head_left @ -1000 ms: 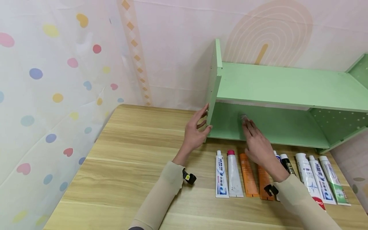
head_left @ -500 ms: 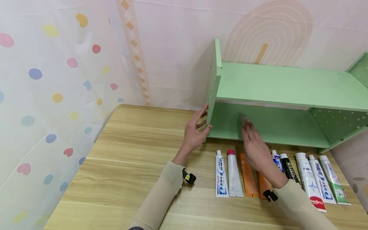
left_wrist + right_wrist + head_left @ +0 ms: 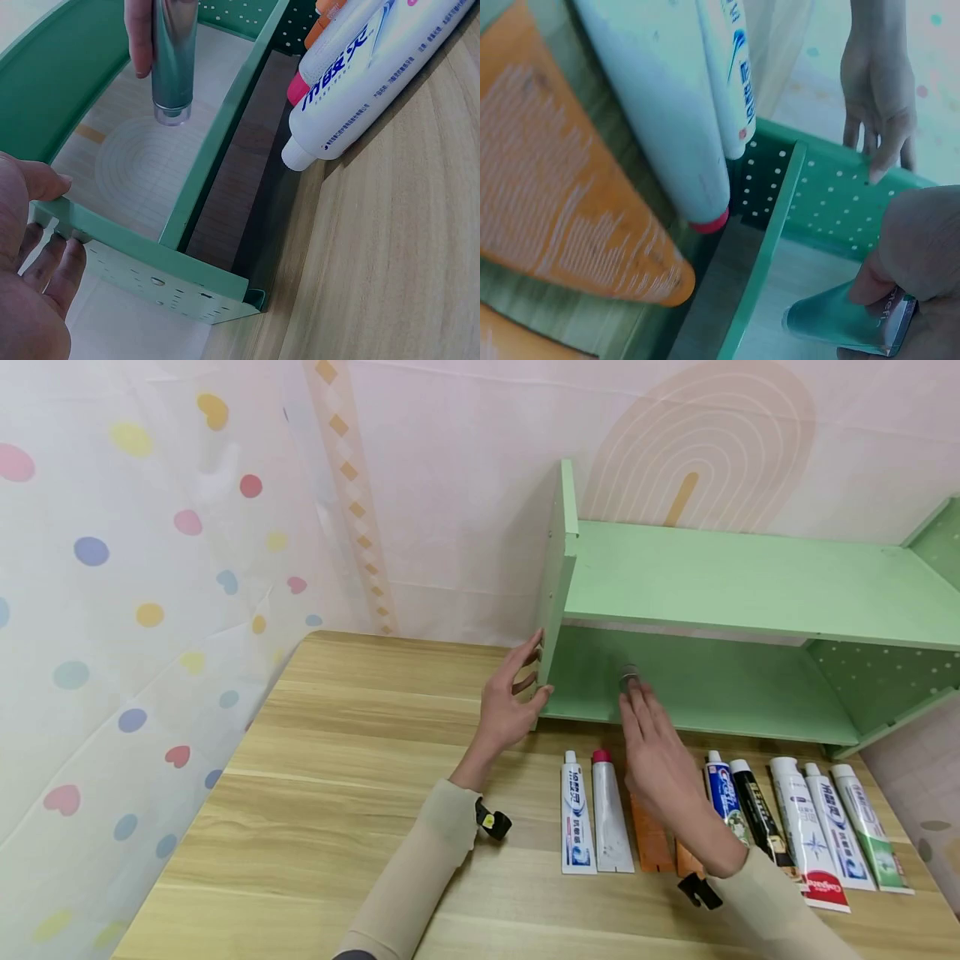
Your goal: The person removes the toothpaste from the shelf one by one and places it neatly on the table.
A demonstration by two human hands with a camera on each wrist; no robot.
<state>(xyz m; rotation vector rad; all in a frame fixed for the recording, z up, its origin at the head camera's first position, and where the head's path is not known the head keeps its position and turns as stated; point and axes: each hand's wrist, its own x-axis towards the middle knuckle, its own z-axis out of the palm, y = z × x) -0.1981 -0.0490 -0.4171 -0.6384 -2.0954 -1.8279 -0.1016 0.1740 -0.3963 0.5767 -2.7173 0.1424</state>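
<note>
Wooden worktop [image 3: 337, 793] carries a pale green shelf [image 3: 720, 585]; left hand [image 3: 510, 702] grips its side panel, right hand [image 3: 660, 760] clasps a silver tube [image 3: 174, 60], mostly hidden.

A staged home-like corner: wooden table [image 3: 337, 793], green desktop shelf [image 3: 750, 585], pastel dotted curtain [image 3: 112, 610], arch-patterned backdrop [image 3: 697, 435].

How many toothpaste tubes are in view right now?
10: nine in a row on the table before the green shelf, two orange ones partly hidden; one silver tube in the right hand.
</note>
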